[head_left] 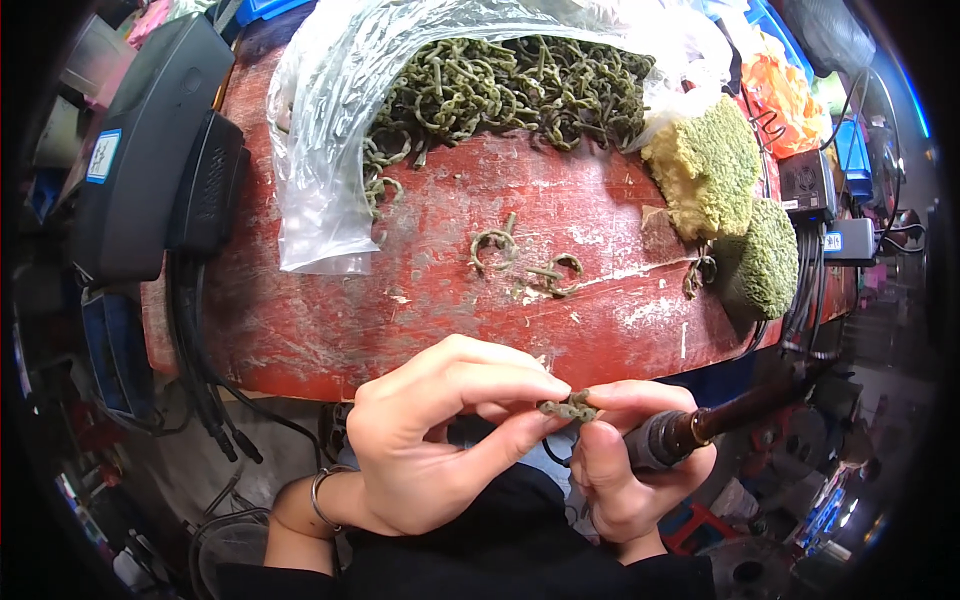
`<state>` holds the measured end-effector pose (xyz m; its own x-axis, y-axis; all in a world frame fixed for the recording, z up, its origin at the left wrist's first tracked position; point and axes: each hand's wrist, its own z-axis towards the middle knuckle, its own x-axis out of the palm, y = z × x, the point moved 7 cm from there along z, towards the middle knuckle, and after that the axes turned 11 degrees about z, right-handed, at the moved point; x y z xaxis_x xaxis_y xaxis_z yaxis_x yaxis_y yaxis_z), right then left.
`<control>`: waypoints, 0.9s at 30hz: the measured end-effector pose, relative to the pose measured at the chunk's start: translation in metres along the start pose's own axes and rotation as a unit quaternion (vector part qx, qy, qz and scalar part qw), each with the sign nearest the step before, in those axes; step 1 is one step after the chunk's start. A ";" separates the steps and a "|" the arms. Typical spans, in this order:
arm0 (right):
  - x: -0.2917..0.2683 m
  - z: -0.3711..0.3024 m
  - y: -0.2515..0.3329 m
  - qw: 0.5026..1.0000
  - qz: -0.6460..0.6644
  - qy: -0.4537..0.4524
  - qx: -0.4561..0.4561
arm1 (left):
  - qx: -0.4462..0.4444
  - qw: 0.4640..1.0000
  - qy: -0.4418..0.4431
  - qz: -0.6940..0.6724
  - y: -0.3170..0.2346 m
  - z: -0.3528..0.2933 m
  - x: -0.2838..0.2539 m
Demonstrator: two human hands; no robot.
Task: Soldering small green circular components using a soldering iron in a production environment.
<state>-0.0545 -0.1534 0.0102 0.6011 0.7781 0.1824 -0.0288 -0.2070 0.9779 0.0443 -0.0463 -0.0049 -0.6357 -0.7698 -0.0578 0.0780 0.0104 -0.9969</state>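
Observation:
In front of the table's near edge, my left hand (430, 430) and my right hand (625, 460) pinch a small grey-green ring-like piece (567, 409) between thumbs and fingers. My right hand also holds a tool with a dark grey collar and brown handle (700, 430). The handle points out to the right; its working end is hidden by the hand. Beyond my hands, a green ring with a stem (476, 256) lies on the red tabletop (420, 320). Another stemmed ring (574, 264) lies just right of it.
At the far side, a heap of green rings (480, 95) spills from a clear plastic bag (325, 235). Two rough sponge-like blocks, one yellowish (705, 165) and one green (765, 262), sit at the right. Black boxy devices (150, 140) with cables stand at the left edge.

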 end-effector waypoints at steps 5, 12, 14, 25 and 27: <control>0.004 0.001 -0.004 0.999 0.000 0.028 0.020 | -0.080 0.985 0.000 -0.155 0.012 -0.002 0.004; 0.024 0.008 0.003 0.999 0.040 0.026 -0.008 | -0.186 0.894 0.061 -0.402 0.025 -0.008 0.015; 0.026 0.007 0.002 0.999 0.030 0.041 0.006 | -0.241 0.882 0.051 -0.402 0.026 -0.009 0.017; 0.030 0.006 0.001 0.992 0.088 0.088 0.013 | -0.345 0.747 0.147 -0.549 0.023 -0.026 0.033; 0.032 0.007 0.005 0.995 0.047 0.092 -0.003 | -0.346 0.730 0.154 -0.569 0.020 -0.025 0.034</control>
<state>-0.0304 -0.1337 0.0201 0.4394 0.8511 0.2874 -0.0823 -0.2804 0.9563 0.0052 -0.0559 -0.0281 -0.1376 -0.3535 0.9253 -0.9739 -0.1220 -0.1914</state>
